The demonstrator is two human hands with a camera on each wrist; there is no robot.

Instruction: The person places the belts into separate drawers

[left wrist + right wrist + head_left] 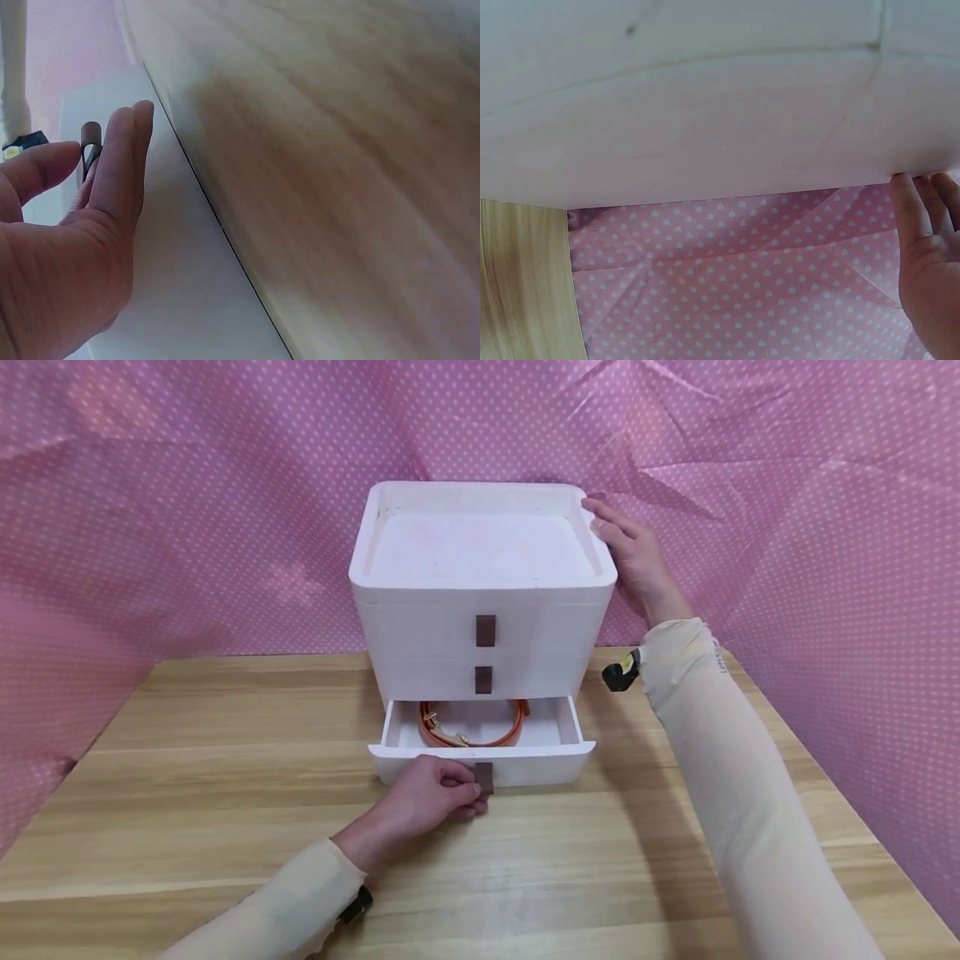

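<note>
A white drawer cabinet [420, 635] has its bottom drawer [540, 768] pulled out. Inside that drawer lies a coiled orange-brown belt [519, 723] with gold-coloured metal fittings. My left hand [427, 797] is at the drawer front, with the brown pull tab [91, 133] between thumb and fingers in the left wrist view. On the cabinet's upper right side rests my right hand [637, 556]. Its fingertips touch the white side wall [705, 142] in the right wrist view, the fingers extended. The two upper drawers are closed, each with a brown tab [486, 631].
The cabinet stands on a wood-grain table [247, 760], near its back edge. Its top is a shallow recessed tray [480, 552]. Pink dotted cloth [247, 485] hangs behind and along both sides. A small black device [621, 672] sits at the right wrist.
</note>
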